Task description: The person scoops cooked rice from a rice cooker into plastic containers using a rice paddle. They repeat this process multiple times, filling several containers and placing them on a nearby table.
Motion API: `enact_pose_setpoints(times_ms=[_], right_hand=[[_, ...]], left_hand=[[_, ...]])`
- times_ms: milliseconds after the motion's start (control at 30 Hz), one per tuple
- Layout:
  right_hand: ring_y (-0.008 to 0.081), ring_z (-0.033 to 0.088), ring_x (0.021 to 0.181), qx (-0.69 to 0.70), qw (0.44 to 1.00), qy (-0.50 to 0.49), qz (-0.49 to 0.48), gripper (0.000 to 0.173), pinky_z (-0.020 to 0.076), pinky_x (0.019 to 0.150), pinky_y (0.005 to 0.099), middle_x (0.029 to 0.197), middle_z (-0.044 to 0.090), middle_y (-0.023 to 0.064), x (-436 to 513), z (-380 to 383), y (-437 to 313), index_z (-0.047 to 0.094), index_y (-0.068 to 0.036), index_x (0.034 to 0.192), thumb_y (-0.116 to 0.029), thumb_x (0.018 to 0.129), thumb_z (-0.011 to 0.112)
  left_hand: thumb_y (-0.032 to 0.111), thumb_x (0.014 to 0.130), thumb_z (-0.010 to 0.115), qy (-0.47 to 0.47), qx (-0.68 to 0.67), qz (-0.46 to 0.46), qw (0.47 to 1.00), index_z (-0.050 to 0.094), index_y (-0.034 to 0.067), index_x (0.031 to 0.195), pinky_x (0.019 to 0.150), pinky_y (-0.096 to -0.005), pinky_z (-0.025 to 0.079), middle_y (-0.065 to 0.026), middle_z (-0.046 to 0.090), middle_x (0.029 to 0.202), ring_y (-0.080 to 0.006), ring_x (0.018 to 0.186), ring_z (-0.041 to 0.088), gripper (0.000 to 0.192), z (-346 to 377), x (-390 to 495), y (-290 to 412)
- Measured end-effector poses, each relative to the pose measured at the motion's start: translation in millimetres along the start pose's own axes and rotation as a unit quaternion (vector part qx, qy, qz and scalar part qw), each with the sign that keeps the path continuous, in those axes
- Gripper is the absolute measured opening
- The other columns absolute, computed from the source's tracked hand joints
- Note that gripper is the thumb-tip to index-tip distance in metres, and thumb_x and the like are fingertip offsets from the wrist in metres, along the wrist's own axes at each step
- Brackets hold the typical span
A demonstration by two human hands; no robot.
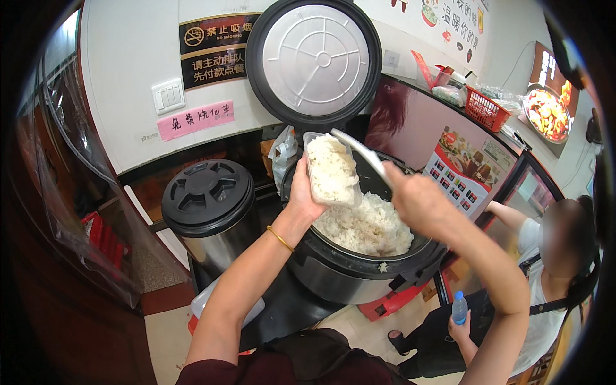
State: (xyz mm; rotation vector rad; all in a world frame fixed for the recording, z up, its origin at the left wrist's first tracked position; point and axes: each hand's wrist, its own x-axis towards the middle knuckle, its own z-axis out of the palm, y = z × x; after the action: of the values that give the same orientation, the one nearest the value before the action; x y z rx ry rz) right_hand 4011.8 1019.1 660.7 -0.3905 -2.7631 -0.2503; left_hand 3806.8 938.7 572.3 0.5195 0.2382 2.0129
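My left hand [304,192] holds a clear plastic container [356,195], tilted and heaped with white rice [329,166], above the left part of a large rice cooker [337,281]. In my right hand [417,202] is the handle of a white rice paddle [361,148]; its far end reaches the container's upper edge. A mound of cooked rice [368,226] lies in the cooker's dark pot, below both hands. The cooker's round lid [315,60] stands open behind it. A small clump of rice [383,267] sticks to the cooker's front rim.
A steel canister with a black lid [207,192] stands left of the cooker. Behind the cooker is a white plastic bag [284,154]. At the right, a person [544,284] holds a blue-capped bottle [459,308] beside a glass-door cabinet. A red basket [486,108] sits on top.
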Motion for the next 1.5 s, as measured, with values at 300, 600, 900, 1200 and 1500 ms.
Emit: enact_pose_setpoints(times_ms=[300,600,900,1200,1500], right_hand=[[0.0315,0.062,0.058,0.067,0.994,0.082,-0.013,0.042,0.0510,0.056,0.0406,0.067,0.062,0.0171,-3,-37,-9,0.048,-0.001,0.131,-0.007,0.089,0.050],[0.0050,0.044,0.047,0.463,0.868,-0.119,0.132,0.040,0.0384,0.042,0.0224,0.062,0.049,-0.0021,14,-37,34,0.052,-0.007,0.133,-0.028,0.100,0.048],[0.0392,0.064,0.078,-0.128,0.988,0.087,0.028,0.034,0.0514,0.070,0.0487,0.087,0.066,0.0202,56,-33,64,0.065,-0.015,0.112,-0.009,0.080,0.053],[0.0323,0.068,0.080,-0.258,0.904,-0.188,-0.287,0.013,0.0558,0.073,0.0418,0.080,0.068,0.0170,144,132,86,0.071,-0.004,0.073,-0.011,0.070,0.060],[0.0314,0.063,0.098,-0.369,0.737,-0.356,-0.441,0.022,0.0477,0.088,0.0418,0.102,0.068,0.0141,186,159,105,0.068,0.000,0.101,-0.015,0.088,0.058]], left_hand=[[0.057,0.096,0.030,0.055,-0.034,0.024,0.998,0.052,0.018,0.131,0.101,-0.0517,0.041,-0.0056,0.057,0.128,-0.0287,0.118,0.054,0.057,2,3,8],[0.044,0.100,0.029,-0.012,-0.027,-0.040,0.999,0.052,0.011,0.131,0.100,-0.0465,0.045,-0.0081,0.058,0.130,-0.0278,0.117,0.056,0.051,13,-18,11],[0.045,0.099,0.031,-0.018,0.003,0.043,0.999,0.050,0.009,0.133,0.100,-0.0497,0.045,-0.0113,0.060,0.126,-0.0320,0.111,0.060,0.053,34,-45,34],[0.051,0.095,0.039,0.021,-0.044,0.260,0.964,0.031,0.013,0.149,0.104,-0.0591,0.034,-0.0181,0.034,0.150,-0.0461,0.135,0.033,0.066,44,-241,59],[0.037,0.092,0.039,0.174,0.074,0.734,0.652,0.031,0.009,0.147,0.110,-0.0553,0.033,-0.0173,0.038,0.148,-0.0444,0.131,0.040,0.063,-24,-622,-58]])
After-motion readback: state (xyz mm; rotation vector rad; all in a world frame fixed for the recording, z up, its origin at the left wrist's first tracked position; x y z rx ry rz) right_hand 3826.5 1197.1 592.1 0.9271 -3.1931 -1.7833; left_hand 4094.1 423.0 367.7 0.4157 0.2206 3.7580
